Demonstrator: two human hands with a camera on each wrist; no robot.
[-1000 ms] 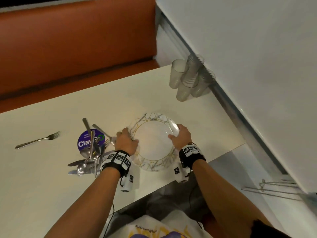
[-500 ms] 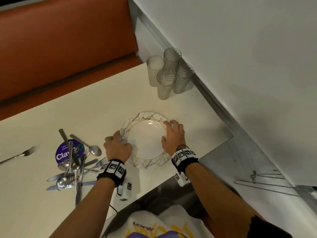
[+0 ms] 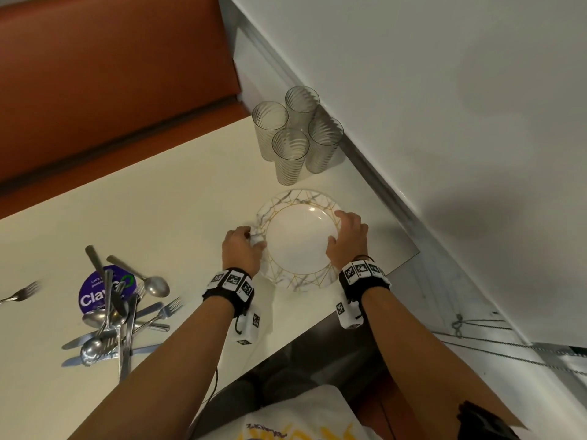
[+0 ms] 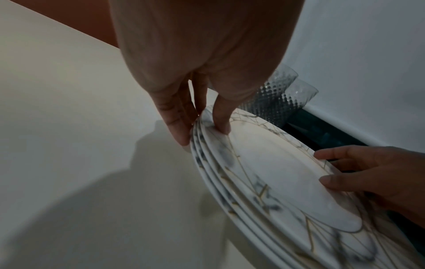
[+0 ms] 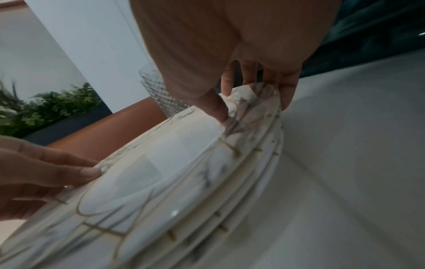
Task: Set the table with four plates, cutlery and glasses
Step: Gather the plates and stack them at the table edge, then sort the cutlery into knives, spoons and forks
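Note:
A stack of several white plates with grey marbling and gold lines on the rim sits near the table's front right corner. My left hand grips the stack's left rim, thumb on top and fingers at the edge. My right hand grips the right rim the same way. Several ribbed clear glasses stand together just beyond the plates, against the wall. A heap of knives, forks and spoons lies to the left. I cannot tell whether the stack touches the table.
The cutlery heap partly covers a round purple coaster. A lone fork lies at the far left. A white wall borders the cream table on the right; an orange bench runs behind it.
Both hands have carried the plate stack to the right, away from the cutlery heap and closer to the glasses and the wall. The grip on both rims is unchanged.

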